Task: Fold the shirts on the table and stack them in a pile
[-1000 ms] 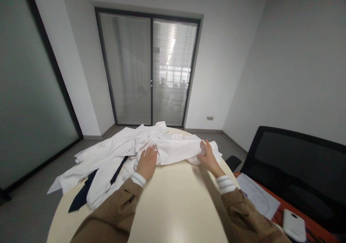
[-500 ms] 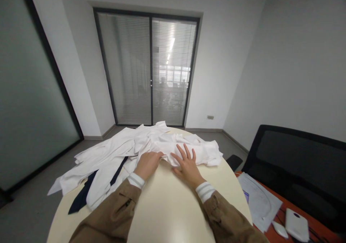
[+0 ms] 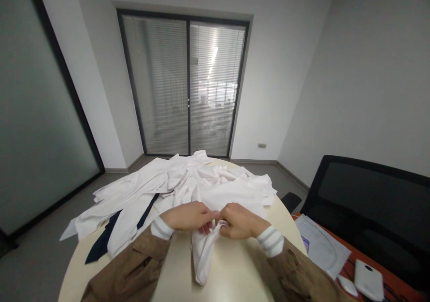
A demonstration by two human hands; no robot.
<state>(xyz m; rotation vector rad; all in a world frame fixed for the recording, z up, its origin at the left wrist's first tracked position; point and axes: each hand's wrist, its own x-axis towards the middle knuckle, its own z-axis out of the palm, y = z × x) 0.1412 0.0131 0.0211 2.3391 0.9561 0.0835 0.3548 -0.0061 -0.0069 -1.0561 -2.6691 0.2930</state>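
My left hand (image 3: pixel 190 215) and my right hand (image 3: pixel 242 222) meet over the round table, both closed on the near edge of a white shirt (image 3: pixel 235 191). Between them the fabric is pinched up, and a narrow end of it (image 3: pixel 203 256) droops toward me onto the tabletop. The rest of that shirt spreads crumpled beyond my hands to the right. More white clothes (image 3: pixel 134 183) lie heaped on the left, overlapping it, so where one garment stops is hard to see. A dark navy cloth (image 3: pixel 101 244) pokes out from under them.
The cream round table (image 3: pixel 242 270) bears the clothes, some hanging over its left edge. At right, an orange desk holds papers (image 3: pixel 320 246), a white mouse (image 3: pixel 347 285) and a white box-like device (image 3: pixel 368 278). A black mesh chair (image 3: pixel 366 203) stands behind it.
My hands have come together and nearer to me. The right hand, spread flat on the cloth before, is now closed on it. A part of the shirt has been drawn toward me.
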